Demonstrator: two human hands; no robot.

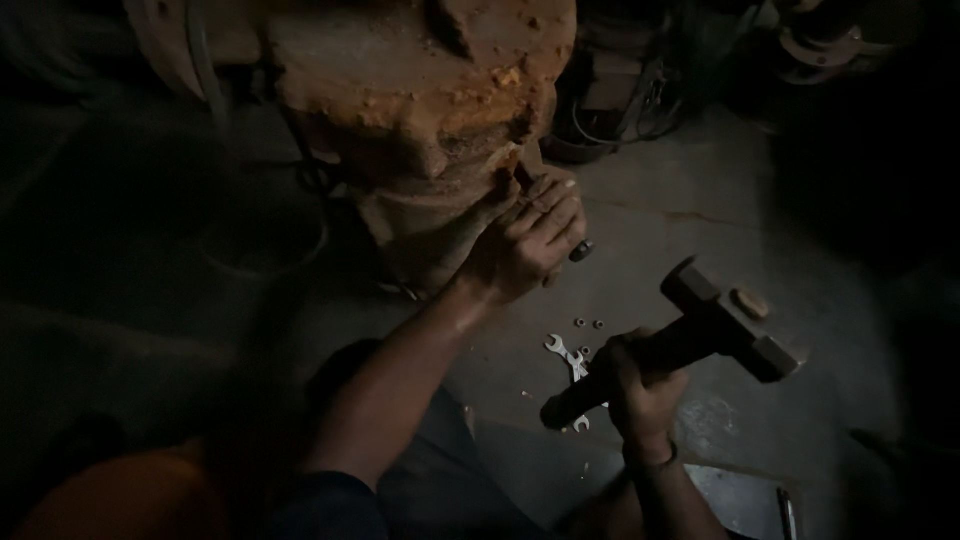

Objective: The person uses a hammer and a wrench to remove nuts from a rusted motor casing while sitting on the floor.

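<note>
A: Dim floor. The left hand (525, 245) is up against the rusted casting (420, 90), at its lower edge.

B: Its fingers (555, 205)?

A: Curled and pressed together around a thin dark rod, likely a chisel (527, 178). Its tip touches the flaking rust; the butt end pokes out just beside the knuckles.

B: The other side?

A: The right hand (640, 385) grips a sledgehammer (690, 335), fingers wrapped tight about the dark handle. The head is tilted up to the right, well apart from the casting.

B: Floor?

A: Concrete floor (680, 200), stained. A small open-ended wrench (566, 355) and a few nuts (588, 324) lie between the two hands. A pale bucket (262, 245) stands left of the casting, barely lit.
</note>
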